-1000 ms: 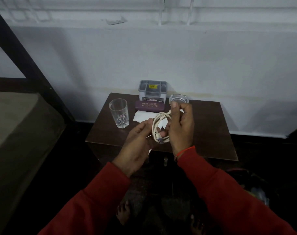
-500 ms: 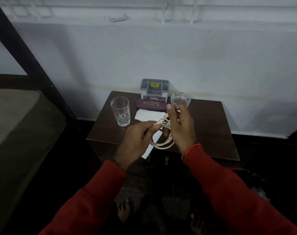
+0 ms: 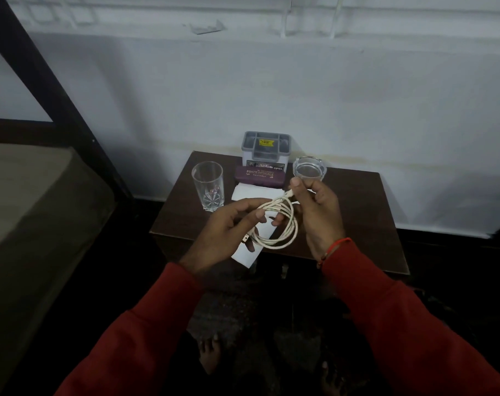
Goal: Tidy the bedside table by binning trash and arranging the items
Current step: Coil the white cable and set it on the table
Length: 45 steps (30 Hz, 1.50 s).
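A coiled white USB cable [image 3: 283,224] hangs between both hands above the dark wooden bedside table [image 3: 365,212]. My left hand [image 3: 228,232] grips the coil's left side, with the USB plug sticking out by its fingers. My right hand [image 3: 317,212] pinches the cable's upper end between thumb and forefinger. On the table stand a clear drinking glass [image 3: 208,185], a maroon spectacle case [image 3: 260,175], a grey organiser box [image 3: 266,151] and a round glass ashtray [image 3: 309,168]. A white paper [image 3: 248,192] lies under the hands, partly hidden.
The table stands against a pale wall. A bed [image 3: 34,212] with a dark frame post is to the left. The floor below is dark, and my bare feet [image 3: 210,355] show at the bottom.
The cable coil has turned from upright to a wider, flatter loop. Both hands have shifted slightly, and the USB plug now pokes out at my left fingers.
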### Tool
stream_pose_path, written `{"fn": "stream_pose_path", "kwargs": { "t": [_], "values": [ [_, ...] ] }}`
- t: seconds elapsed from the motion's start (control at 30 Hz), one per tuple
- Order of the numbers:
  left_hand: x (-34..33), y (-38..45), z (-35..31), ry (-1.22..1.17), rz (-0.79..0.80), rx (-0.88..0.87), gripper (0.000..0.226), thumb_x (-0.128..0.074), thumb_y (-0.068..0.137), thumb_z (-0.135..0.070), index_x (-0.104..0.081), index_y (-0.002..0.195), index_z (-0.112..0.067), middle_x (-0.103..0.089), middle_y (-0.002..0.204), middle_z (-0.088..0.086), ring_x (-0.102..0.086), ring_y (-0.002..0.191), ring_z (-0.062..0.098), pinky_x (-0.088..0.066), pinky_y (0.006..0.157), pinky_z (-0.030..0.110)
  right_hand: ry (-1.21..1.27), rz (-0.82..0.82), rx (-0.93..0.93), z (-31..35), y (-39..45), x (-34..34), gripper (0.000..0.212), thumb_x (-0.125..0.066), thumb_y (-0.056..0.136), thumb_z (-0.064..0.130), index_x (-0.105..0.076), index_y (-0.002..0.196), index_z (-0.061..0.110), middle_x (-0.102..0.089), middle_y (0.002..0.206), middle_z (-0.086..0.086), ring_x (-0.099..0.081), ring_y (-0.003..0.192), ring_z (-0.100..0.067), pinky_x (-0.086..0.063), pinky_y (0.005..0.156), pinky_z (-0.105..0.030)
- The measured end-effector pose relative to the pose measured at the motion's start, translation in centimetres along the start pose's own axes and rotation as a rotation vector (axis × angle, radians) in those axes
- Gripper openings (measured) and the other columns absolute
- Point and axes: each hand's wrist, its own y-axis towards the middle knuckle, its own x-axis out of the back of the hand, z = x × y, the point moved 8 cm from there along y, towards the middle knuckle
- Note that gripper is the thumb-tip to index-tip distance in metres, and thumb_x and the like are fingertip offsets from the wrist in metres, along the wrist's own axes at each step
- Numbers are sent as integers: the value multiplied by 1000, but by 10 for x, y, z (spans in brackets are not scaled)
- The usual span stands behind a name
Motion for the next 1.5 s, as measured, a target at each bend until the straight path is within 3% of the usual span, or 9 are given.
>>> {"fn": "stream_pose_path", "kwargs": {
  "t": [0.2, 0.4, 0.5, 0.63, 0.77, 1.03, 1.13, 1.27, 1.5],
  "values": [
    [26, -3, 8, -21, -254, 123, 22, -61, 100, -18, -74, 117, -22, -75, 94, 4, -69, 64, 17, -59, 48, 35, -73, 68, -109, -8, 0, -5, 30, -58, 97, 43, -60, 108, 15, -71, 101, -19, -69, 76, -27, -61, 69, -44],
    [69, 12, -18, 47, -414, 40, 18, -68, 96, -22, -77, 111, -27, -78, 94, 5, -73, 66, 23, -62, 53, 41, -99, -9, -91, -5, 8, 11, 34, -54, 99, 45, -58, 115, 15, -69, 90, -7, -66, 73, -25, -59, 61, -35],
    [111, 36, -37, -77, -511, -5, 14, -68, 96, -19, -77, 105, -24, -77, 93, 2, -75, 71, 21, -61, 54, 33, -86, -32, -80, -8, 10, 16, 31, -54, 99, 45, -60, 113, 18, -69, 89, -8, -66, 72, -26, -57, 61, -34],
    [175, 88, -38, -256, -588, 97, 9, -67, 96, -22, -74, 99, -17, -74, 88, 0, -76, 70, 29, -64, 63, 40, -85, -44, -80, -16, 14, 19, 26, -54, 98, 46, -62, 107, 22, -71, 89, -9, -68, 72, -26, -57, 69, -40],
    [219, 143, 1, -201, -597, 283, 8, -66, 93, -16, -69, 86, -12, -71, 88, 5, -74, 57, 25, -64, 67, 40, -95, -37, -104, -26, 21, 22, 29, -52, 100, 42, -61, 114, 18, -73, 91, -12, -70, 72, -26, -58, 70, -40],
    [218, 193, 135, -198, -532, 538, 15, -59, 95, 6, -62, 80, 3, -69, 75, 17, -72, 50, 20, -58, 44, 30, -166, -60, -136, -49, 44, 40, 24, -51, 101, 36, -64, 108, 18, -73, 90, -14, -70, 73, -28, -58, 72, -42],
    [211, 206, 160, 28, -450, 556, 7, -62, 97, -8, -66, 95, -4, -69, 85, 10, -73, 76, 23, -61, 63, 30, -203, -62, -161, -59, 52, 43, 22, -50, 101, 35, -66, 105, 20, -73, 90, -13, -71, 75, -28, -57, 72, -42],
    [201, 218, 164, 228, -367, 508, 33, -65, 97, -21, -68, 118, 4, -72, 98, 17, -70, 104, 36, -56, 97, 45, -242, -43, -185, -69, 60, 43, 22, -50, 101, 35, -68, 102, 23, -73, 89, -9, -72, 75, -26, -58, 69, -37],
    [206, 231, 150, 768, -343, 416, 40, -74, 87, -45, -82, 100, -7, -78, 104, 14, -70, 107, 28, -50, 92, 30, -218, -41, -191, -76, 67, 36, 20, -53, 100, 33, -69, 101, 22, -73, 86, -8, -70, 71, -25, -57, 66, -34]
  ]
}}
